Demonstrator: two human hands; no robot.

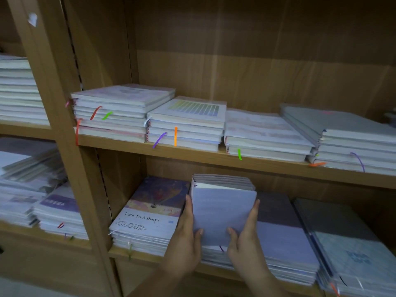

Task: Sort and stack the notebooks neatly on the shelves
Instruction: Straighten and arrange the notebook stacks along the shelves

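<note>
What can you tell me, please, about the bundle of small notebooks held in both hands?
The bundle of small notebooks has pale lavender covers, several fanned at the far end. It tilts upward, gripped at each side by the left hand and right hand, above a lavender stack on the lower shelf.

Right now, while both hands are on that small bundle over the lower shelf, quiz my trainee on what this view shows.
1. True or false: the left hand and the right hand both grip the small stack of notebooks.
2. How many notebook piles lie on the upper shelf of this bay? A two, B four, C seven.
3. Fill in: the printed cover just left of the held stack shows in big letters the word ____.
Key: 1 true; 2 B; 3 CLOUD.
</note>
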